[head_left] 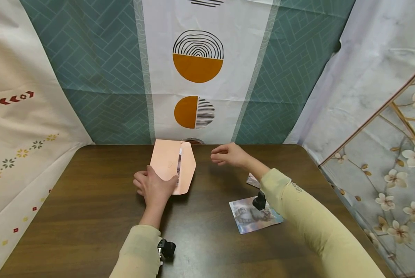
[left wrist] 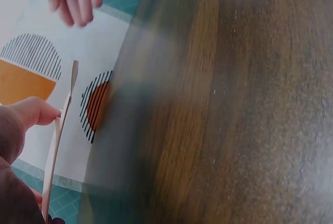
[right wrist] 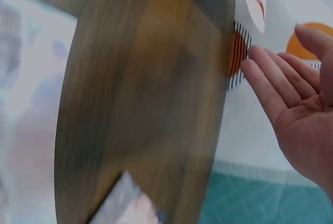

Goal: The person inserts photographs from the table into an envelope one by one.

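A peach envelope is raised over the far part of the table, its pointed flap spread out to the right. Through the slit beside the flap shows a strip of a printed picture. My left hand grips the envelope by its near edge, thumb on the front face; in the left wrist view the thumb presses on the thin side of the envelope. To the right of the flap, apart from it, my right hand hovers with its fingers extended and nothing in them.
A shiny picture sheet lies on the brown wooden table under my right forearm. Beyond it, a smaller printed card is partly hidden by the sleeve. Patterned cloths hang behind the table and along both sides.
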The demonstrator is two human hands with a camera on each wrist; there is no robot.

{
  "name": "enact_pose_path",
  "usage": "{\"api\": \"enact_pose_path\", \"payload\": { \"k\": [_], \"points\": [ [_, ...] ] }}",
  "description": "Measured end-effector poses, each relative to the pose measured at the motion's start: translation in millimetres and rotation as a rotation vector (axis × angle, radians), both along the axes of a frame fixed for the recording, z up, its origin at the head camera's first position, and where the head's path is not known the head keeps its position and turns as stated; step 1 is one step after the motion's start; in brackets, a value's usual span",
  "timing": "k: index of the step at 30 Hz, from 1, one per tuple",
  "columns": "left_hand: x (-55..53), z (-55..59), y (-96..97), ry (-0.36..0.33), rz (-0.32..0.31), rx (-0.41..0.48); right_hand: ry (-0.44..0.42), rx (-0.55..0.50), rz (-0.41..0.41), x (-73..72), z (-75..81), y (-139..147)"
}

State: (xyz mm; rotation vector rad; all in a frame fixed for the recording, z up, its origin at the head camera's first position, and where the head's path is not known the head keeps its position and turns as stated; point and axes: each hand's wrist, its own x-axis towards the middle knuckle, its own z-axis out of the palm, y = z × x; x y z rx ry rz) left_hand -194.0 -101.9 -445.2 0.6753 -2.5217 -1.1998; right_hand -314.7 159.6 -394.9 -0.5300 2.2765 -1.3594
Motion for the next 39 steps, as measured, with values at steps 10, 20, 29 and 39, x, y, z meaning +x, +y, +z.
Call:
{"api": "enact_pose_path", "payload": {
  "k": [10, 20, 29, 39],
  "points": [
    [-1.0, -1.4, -1.2, -0.001, -0.004, 0.006, 0.305, 0.356, 0.047, 7.6, 7.4, 51],
    [-1.3, -3.9, -3.7, -0.013, -0.016, 0.000, 0.367, 0.390, 0.083, 34.9, -8.1, 89],
    [-1.4, -6.3, -5.2, -0.004, -0.020, 0.000, 0.364, 0.364, 0.129, 64.7, -26.5, 115],
    [-1.4, -4.4, -5.8, -0.005, -0.028, 0.002, 0.523, 0.392, 0.140, 93.6, -41.6, 140]
  ]
}}
